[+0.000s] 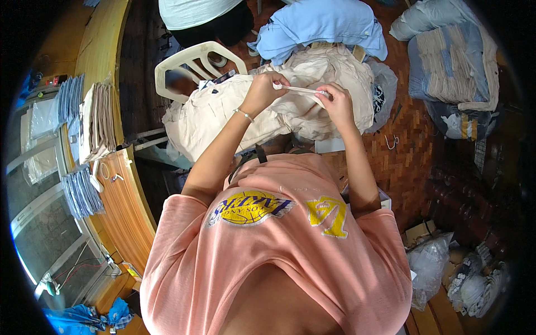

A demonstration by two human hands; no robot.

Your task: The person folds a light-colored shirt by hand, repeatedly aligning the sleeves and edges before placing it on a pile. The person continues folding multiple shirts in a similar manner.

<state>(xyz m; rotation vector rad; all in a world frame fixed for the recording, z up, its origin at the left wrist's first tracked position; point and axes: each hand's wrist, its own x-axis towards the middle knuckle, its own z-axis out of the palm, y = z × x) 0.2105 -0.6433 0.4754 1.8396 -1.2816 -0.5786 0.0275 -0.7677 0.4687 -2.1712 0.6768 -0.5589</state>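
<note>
A narrow white strip [300,89] is stretched between my two hands above a heap of cream cloth [223,114]. My left hand [261,95], with a beaded bracelet at its wrist, is closed on one end, where a small white loop or roll shows by the fingertips. The other end is pinched by my right hand [338,105], a little lower and to the right. Whether the strip is cord, tape or elastic, I cannot tell. The cream cloth spreads loosely below both hands.
Beyond the cloth stand a cream plastic chair [162,78] and a light blue cloth pile [324,28]; a person [206,17] is behind. Scissors [392,142] lie on the parquet floor. Folded garments [441,61] are at right, and more stacks [97,120] sit on the left.
</note>
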